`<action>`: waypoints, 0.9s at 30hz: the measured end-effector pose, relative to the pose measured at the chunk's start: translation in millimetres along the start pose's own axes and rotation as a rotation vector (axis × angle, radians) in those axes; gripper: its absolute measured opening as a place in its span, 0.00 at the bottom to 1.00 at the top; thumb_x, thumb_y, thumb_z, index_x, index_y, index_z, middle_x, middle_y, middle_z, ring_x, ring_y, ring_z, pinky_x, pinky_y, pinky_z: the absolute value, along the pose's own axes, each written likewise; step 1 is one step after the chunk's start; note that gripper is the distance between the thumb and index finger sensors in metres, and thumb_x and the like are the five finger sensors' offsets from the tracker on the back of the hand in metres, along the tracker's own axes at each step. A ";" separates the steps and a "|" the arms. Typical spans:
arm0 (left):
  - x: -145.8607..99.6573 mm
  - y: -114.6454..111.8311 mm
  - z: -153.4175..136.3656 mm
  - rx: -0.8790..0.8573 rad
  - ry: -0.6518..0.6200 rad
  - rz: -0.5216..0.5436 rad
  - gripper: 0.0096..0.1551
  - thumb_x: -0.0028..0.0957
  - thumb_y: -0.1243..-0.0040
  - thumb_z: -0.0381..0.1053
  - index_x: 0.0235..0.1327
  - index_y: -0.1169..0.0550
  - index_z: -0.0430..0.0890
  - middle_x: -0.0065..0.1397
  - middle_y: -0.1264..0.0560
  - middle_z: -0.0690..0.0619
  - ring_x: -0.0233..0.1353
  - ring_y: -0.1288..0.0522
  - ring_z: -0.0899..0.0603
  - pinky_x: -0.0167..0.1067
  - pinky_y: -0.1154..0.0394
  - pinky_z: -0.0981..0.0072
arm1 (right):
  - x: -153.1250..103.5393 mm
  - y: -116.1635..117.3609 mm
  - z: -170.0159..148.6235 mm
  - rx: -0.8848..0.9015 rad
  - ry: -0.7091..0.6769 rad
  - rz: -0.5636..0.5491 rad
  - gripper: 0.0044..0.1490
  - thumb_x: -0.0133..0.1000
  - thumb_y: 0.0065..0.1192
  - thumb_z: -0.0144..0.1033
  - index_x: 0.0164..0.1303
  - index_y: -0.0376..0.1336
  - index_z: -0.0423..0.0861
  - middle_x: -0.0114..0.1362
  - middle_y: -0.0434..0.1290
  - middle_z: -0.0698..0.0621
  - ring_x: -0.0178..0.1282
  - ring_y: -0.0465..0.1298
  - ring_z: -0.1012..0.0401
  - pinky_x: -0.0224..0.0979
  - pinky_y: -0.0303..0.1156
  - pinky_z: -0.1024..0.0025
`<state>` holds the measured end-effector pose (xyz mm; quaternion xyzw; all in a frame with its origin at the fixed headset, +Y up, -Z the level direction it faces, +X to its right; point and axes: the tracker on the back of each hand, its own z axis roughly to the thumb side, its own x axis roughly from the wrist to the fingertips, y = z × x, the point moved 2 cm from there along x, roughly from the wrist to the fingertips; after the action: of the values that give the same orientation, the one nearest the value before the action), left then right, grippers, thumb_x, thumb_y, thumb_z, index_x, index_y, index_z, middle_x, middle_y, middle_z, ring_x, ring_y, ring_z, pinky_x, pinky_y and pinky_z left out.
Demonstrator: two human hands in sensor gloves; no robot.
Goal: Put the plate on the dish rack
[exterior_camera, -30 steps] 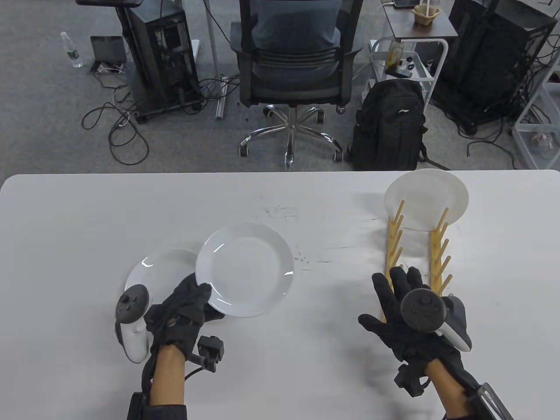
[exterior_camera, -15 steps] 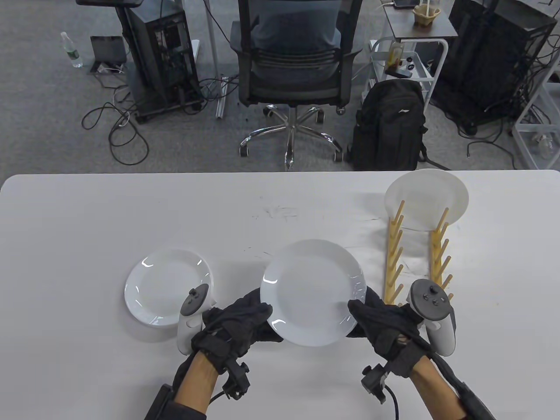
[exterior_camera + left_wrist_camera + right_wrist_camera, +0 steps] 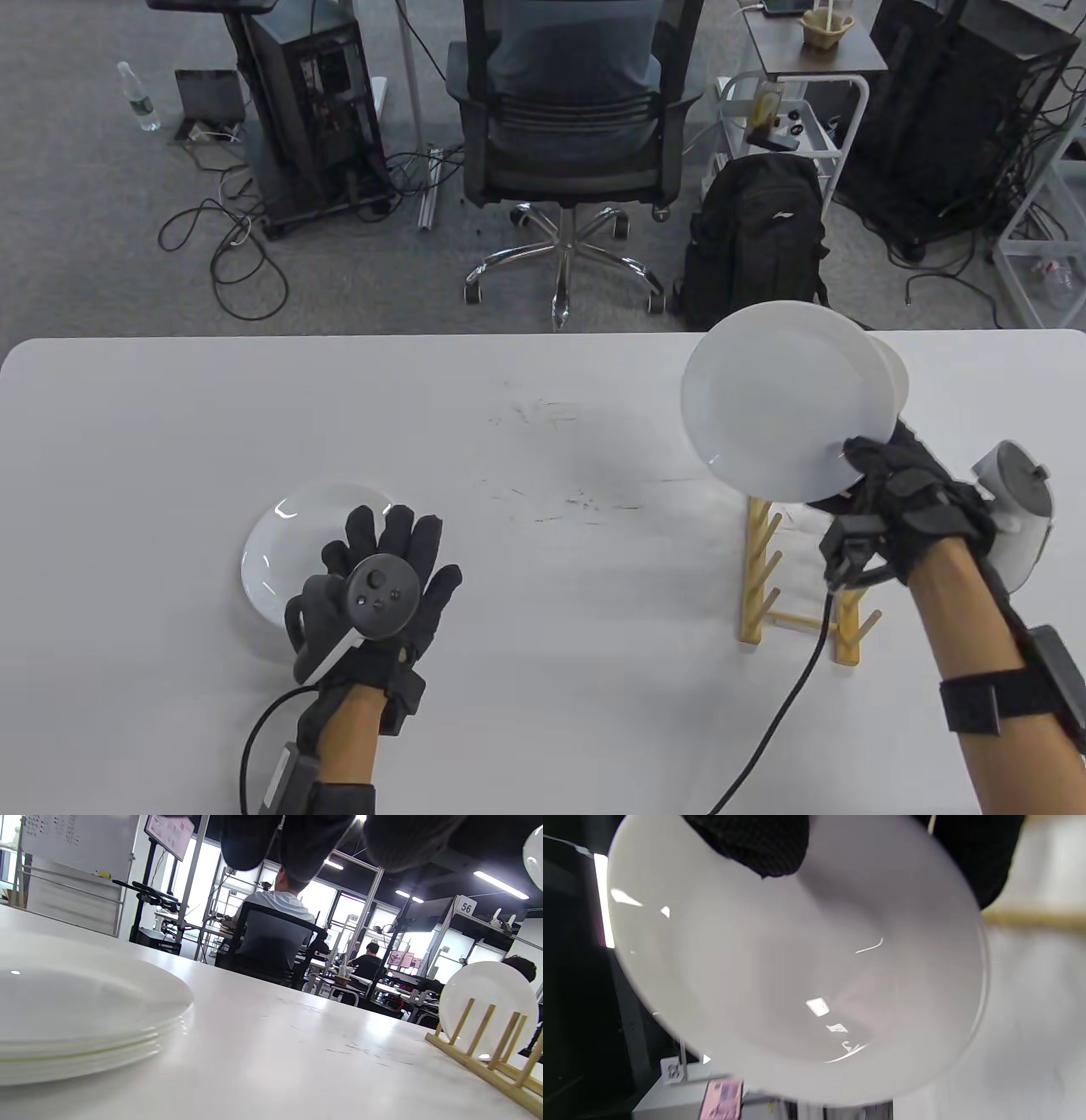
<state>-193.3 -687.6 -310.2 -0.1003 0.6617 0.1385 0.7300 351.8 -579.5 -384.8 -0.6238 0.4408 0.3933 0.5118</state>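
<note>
While the plate (image 3: 785, 399) is gripped by its near rim in the right hand (image 3: 912, 497), tilted above the rack (image 3: 759, 560), free slots lie below; the left hand (image 3: 382, 577) is spread wide, holding nothing.

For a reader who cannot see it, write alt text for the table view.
The gloved right hand holds a white plate tilted above the wooden dish rack. The left hand hovers, fingers spread, beside a stack of plates on the white table.
</note>
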 end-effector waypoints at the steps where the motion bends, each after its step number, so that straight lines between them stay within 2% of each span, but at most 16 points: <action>1: -0.6 -0.3 -2.7 -0.023 0.003 -0.006 0.42 0.56 0.48 0.64 0.83 0.37 0.50 0.88 0.46 0.43 0.83 0.59 0.22 0.71 0.57 0.24 | 6.7 -7.3 14.0 -0.095 -0.075 -0.055 0.28 0.57 0.53 0.26 0.70 0.61 0.51 0.75 0.68 0.50 0.74 0.68 0.37 0.71 0.63 0.32; 3: -1.7 -0.1 -5.6 -0.042 0.011 -0.007 0.42 0.56 0.48 0.64 0.83 0.37 0.49 0.88 0.46 0.43 0.83 0.59 0.22 0.71 0.57 0.23 | 14.3 -11.0 30.3 -0.273 -0.127 -0.164 0.28 0.58 0.53 0.24 0.69 0.64 0.53 0.77 0.68 0.53 0.80 0.64 0.39 0.78 0.54 0.29; 5: -1.8 2.4 -8.5 -0.035 0.030 -0.011 0.42 0.56 0.49 0.65 0.83 0.38 0.50 0.88 0.46 0.43 0.83 0.59 0.21 0.70 0.57 0.23 | 19.1 -6.8 35.3 -0.362 -0.179 -0.252 0.27 0.57 0.55 0.22 0.66 0.67 0.53 0.76 0.70 0.53 0.81 0.62 0.40 0.80 0.49 0.29; 8: -3.3 4.1 -15.4 -0.064 0.065 -0.019 0.43 0.56 0.49 0.65 0.84 0.38 0.49 0.87 0.45 0.42 0.82 0.59 0.21 0.70 0.58 0.23 | 30.8 7.6 43.2 -0.652 -0.276 -0.251 0.27 0.57 0.55 0.22 0.65 0.69 0.54 0.75 0.70 0.54 0.82 0.62 0.42 0.84 0.47 0.31; 9: -3.8 3.5 -17.7 -0.067 0.075 -0.028 0.43 0.56 0.49 0.65 0.84 0.39 0.49 0.87 0.45 0.42 0.82 0.59 0.21 0.70 0.58 0.23 | 34.5 12.6 44.3 -0.715 -0.310 -0.295 0.27 0.57 0.55 0.21 0.65 0.69 0.54 0.75 0.71 0.54 0.82 0.62 0.42 0.84 0.47 0.31; 12: -3.9 1.3 -21.9 -0.075 0.095 -0.046 0.43 0.56 0.49 0.65 0.84 0.39 0.49 0.87 0.45 0.42 0.82 0.59 0.20 0.70 0.57 0.23 | 46.5 21.7 42.2 -0.841 -0.335 -0.323 0.27 0.57 0.55 0.21 0.65 0.69 0.54 0.76 0.70 0.55 0.83 0.62 0.43 0.84 0.47 0.31; 27: -1.4 -3.3 -21.6 -0.070 0.122 -0.101 0.44 0.57 0.49 0.65 0.84 0.39 0.48 0.88 0.46 0.42 0.82 0.60 0.20 0.70 0.58 0.23 | 111.3 54.5 -7.3 -1.036 -0.109 -0.232 0.28 0.57 0.57 0.22 0.67 0.68 0.54 0.75 0.71 0.56 0.84 0.62 0.44 0.85 0.48 0.32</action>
<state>-212.6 -697.9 -311.2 -0.1672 0.6937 0.1179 0.6905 333.7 -607.9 -504.3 -0.8182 0.0898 0.5319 0.1989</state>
